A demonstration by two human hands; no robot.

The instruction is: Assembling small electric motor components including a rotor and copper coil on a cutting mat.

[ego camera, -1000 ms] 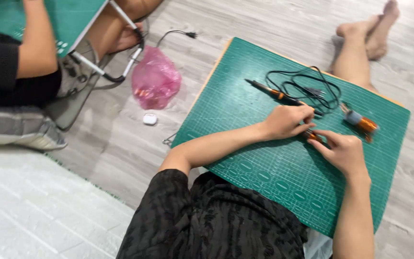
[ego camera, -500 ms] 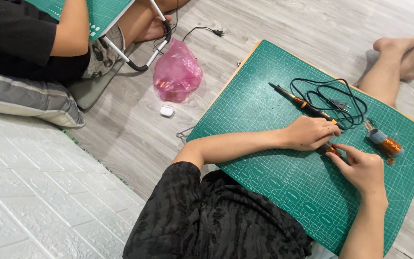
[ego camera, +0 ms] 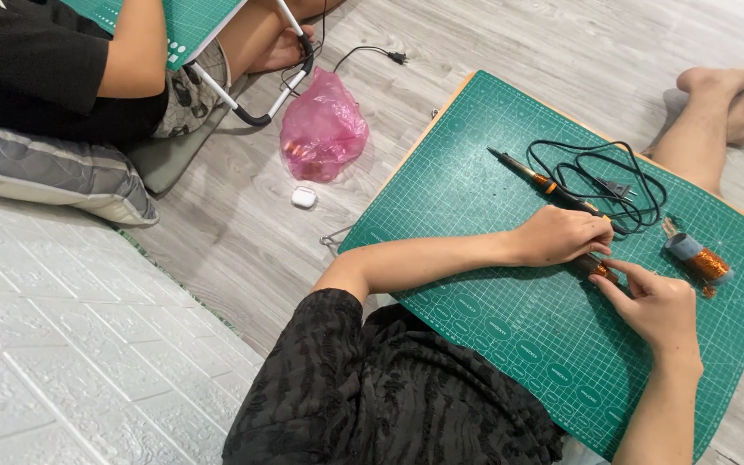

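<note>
Green gridded cutting mat (ego camera: pixel 510 344) lying on the pale wooden floor (ego camera: pixel 243 232), carrying all the work. Left hand (ego camera: pixel 561 235) and right hand (ego camera: pixel 656 306) meeting near the middle of the mat, both pinching one small copper-coloured coil piece (ego camera: pixel 598 269) between the fingertips, close above the mat. Lying just beyond the left hand, a soldering iron with orange and black handle (ego camera: pixel 534 177), its black cord (ego camera: pixel 613 185) looped beside. Resting to the right, apart from the hands, a spool of copper wire (ego camera: pixel 699 258). Sitting on the floor off the mat, a crumpled pink plastic bag (ego camera: pixel 323 129) and a small white case (ego camera: pixel 304 197).
</note>
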